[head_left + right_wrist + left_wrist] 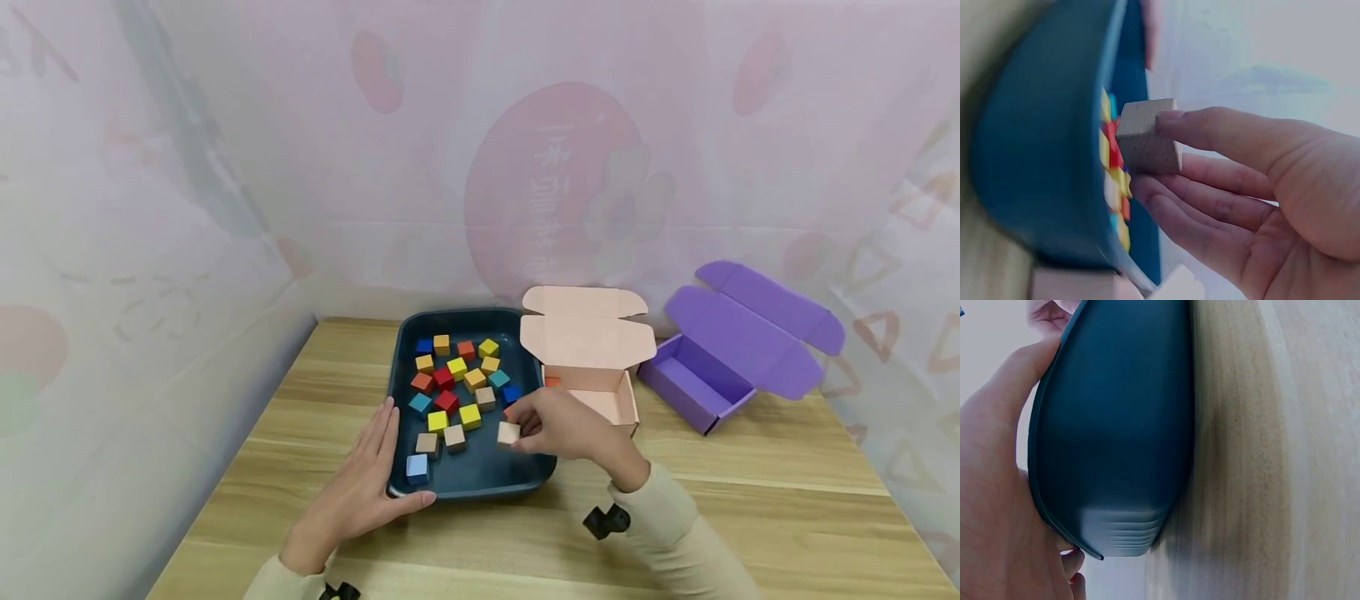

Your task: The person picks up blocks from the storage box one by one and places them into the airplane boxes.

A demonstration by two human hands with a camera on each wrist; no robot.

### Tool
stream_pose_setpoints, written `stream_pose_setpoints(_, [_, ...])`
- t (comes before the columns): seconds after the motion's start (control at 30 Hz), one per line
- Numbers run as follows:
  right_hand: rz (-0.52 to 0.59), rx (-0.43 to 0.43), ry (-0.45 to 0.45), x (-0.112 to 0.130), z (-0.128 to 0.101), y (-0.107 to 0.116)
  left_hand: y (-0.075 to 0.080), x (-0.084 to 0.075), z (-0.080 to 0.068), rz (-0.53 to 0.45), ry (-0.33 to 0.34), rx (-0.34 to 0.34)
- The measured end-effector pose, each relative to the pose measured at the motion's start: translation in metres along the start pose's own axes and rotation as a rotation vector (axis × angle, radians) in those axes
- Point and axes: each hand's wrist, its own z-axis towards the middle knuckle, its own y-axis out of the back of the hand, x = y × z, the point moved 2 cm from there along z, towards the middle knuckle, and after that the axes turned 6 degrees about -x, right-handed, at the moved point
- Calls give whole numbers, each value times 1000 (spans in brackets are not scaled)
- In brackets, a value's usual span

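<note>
Pinching one plain wooden cube (508, 432) between thumb and fingertips (1169, 117), our right hand (558, 425) hovers at frame center over the dark tray (480, 482). Our left hand (367, 483) lies flat, fingers straight, against its left rim. Two open boxes, pink (592, 367) and purple (720, 358), sit right.

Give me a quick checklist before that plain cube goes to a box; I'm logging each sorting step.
1. Grip: right hand pinches the plain wooden cube between thumb and fingers: ok.
2. Cube clear of the dark tray: held just above its rim: ok.
3. Tray steadied: left hand lies flat against its left edge: ok.
4. Peach box open, flaps back: ok.
5. Purple box open: ok.
6. Room inside the peach box: only partly seen: cannot tell.
</note>
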Motion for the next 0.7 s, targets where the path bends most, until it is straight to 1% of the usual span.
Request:
stream_pose_setpoints(0.13, [8,-43,8,-8,-10,22,0,0,0,14,-9,-6])
stream_pose_setpoints(0.27, [-28,-119,16,-16,-20,39,1,-1,0,12,-11,-11])
stream_pose_setpoints(0.37, [-79,-161,9,-22,-27,50,1,-1,0,7,-8,-12])
stream_pose_setpoints(0.47, [-86,-173,-24,-29,-33,58,1,-1,-1,5,-7,-10])
stream_pose_setpoints(0.7, [-2,-185,-85,-51,-34,66,0,-1,-1,3,-9,-10])
